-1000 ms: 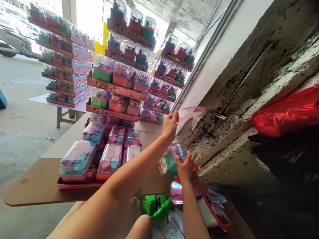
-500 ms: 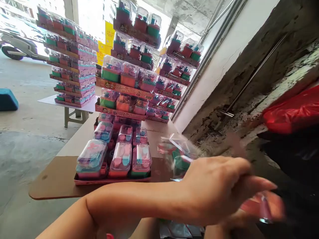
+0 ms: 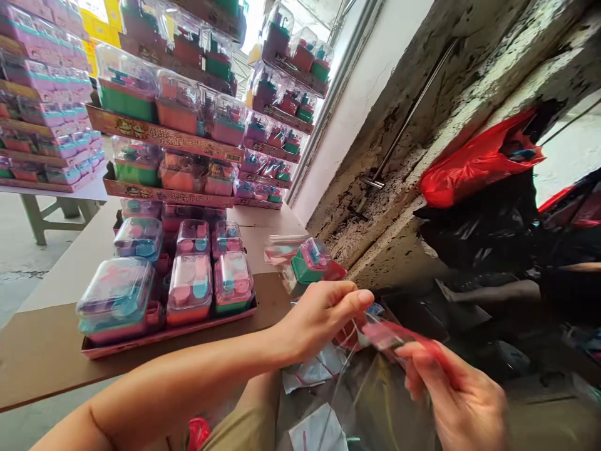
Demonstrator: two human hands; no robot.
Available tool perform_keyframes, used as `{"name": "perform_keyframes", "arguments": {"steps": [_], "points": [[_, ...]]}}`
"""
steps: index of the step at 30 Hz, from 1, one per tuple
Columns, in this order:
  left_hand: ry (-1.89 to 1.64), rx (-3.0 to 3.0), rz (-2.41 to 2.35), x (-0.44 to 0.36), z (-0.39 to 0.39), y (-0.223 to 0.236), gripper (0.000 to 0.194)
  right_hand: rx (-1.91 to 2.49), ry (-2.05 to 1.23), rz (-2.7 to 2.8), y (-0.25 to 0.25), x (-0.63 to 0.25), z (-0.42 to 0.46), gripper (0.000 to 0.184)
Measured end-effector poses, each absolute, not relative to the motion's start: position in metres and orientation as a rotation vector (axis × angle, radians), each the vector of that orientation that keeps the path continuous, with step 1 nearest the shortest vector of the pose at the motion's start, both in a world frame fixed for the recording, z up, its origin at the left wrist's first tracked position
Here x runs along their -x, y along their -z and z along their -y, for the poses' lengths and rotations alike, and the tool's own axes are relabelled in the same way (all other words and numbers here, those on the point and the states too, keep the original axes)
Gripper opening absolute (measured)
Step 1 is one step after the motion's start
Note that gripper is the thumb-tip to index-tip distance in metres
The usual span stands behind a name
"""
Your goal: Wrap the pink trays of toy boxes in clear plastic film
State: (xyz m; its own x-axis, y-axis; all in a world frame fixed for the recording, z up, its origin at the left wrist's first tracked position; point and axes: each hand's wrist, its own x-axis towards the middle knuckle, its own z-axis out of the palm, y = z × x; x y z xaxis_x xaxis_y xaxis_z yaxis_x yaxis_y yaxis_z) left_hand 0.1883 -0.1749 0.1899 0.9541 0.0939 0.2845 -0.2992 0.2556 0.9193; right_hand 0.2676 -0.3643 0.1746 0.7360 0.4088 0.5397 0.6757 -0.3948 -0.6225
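Observation:
My right hand (image 3: 462, 391) is at the lower right, its thumb and fingers closed on a thin, pink, partly see-through plastic piece (image 3: 394, 338), which is smeared by motion. My left hand (image 3: 323, 316) reaches across from the left, thumb and finger pressed together near the piece's far end. What that pinch holds, if anything, is hidden. Just beyond the left hand, a small box with a green base and a clear lid (image 3: 310, 260) stands on the table. White printed packets (image 3: 319, 363) lie below my hands.
A cardboard tray (image 3: 169, 335) of clear-lidded toy boxes sits on the table (image 3: 42, 347), stacked trays behind it. More stacks stand at far left. Along the rough wall, a red plastic bag (image 3: 474, 166) rests above black bags. Another person's leg (image 3: 493, 294) shows at right.
The view has turned right and down. My left hand has drawn back from across the right hand, which now shows fully. The green-based box is now clear of blur.

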Motion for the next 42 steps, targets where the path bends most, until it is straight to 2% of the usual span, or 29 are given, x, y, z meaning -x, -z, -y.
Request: {"name": "perform_keyframes", "arguments": {"steps": [5,9,16,19,23,25,30,34,42], "points": [[-0.15,-1.328,0.348,-0.184,0.157,-0.16,0.068,2.135,-0.031,0.867,-0.179,-0.274,0.339,0.051],[-0.106,-1.271,0.111,-0.187,0.152,-0.141,0.05,2.21,-0.125,0.975,-0.171,-0.277,0.324,0.05],[-0.098,-1.115,-0.098,-0.191,0.144,-0.128,0.046,2.206,-0.015,0.993,-0.159,-0.288,0.315,0.051],[-0.144,-1.146,-0.139,-0.192,0.143,-0.123,0.045,2.27,0.255,1.112,-0.148,-0.296,0.311,0.046],[-0.267,-1.26,-0.189,-0.194,0.146,-0.116,0.032,2.146,1.065,1.358,-0.141,-0.29,0.296,0.032],[-0.313,-1.339,-0.159,-0.194,0.148,-0.113,0.023,2.078,1.166,1.535,-0.141,-0.283,0.287,0.025],[-0.324,-1.419,-0.014,-0.189,0.146,-0.111,0.03,1.97,0.964,1.783,-0.143,-0.277,0.268,0.019],[-0.368,-1.597,-0.006,-0.184,0.14,-0.11,0.025,1.91,0.88,1.813,-0.142,-0.28,0.261,0.01],[-0.337,-1.657,-0.044,-0.179,0.135,-0.11,0.028,1.912,0.696,1.714,-0.138,-0.281,0.256,0.01]]}}
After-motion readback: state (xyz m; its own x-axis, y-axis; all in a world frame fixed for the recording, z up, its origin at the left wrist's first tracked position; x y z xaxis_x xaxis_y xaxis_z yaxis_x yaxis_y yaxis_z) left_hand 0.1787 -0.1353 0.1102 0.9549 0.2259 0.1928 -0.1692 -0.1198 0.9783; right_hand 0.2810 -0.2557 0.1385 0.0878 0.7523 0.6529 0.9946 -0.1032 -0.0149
